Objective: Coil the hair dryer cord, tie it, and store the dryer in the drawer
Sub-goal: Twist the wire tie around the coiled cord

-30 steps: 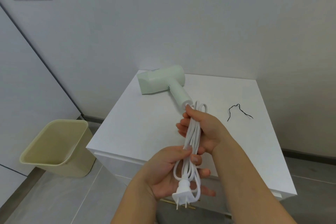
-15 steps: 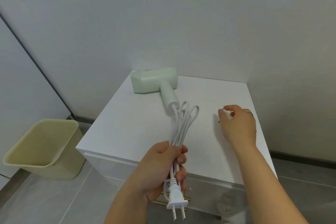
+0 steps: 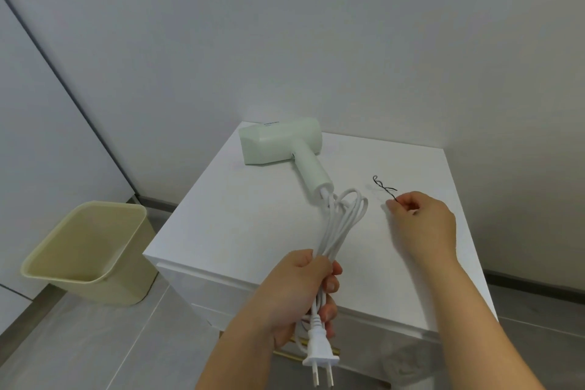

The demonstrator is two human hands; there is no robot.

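Observation:
A pale green hair dryer [image 3: 281,144] lies on its side at the back of the white cabinet top [image 3: 240,225]. Its white cord [image 3: 340,225] is gathered into long loops. My left hand [image 3: 300,291] grips the bundle near the front edge, with the white plug [image 3: 319,355] hanging below my fist. A thin black twist tie [image 3: 384,187] lies on the top to the right of the dryer handle. My right hand [image 3: 421,222] pinches the near end of that tie between thumb and fingers, and the rest of it lifts off the surface.
A beige waste bin [image 3: 85,250] stands on the grey floor left of the cabinet. The cabinet has a drawer front [image 3: 228,291] with a brass handle [image 3: 304,342] below my left hand. White walls close in behind and to the right.
My right hand let go of the cord bundle, reached right to the twist tie and has pinched its end. My left hand now holds the bundle alone.

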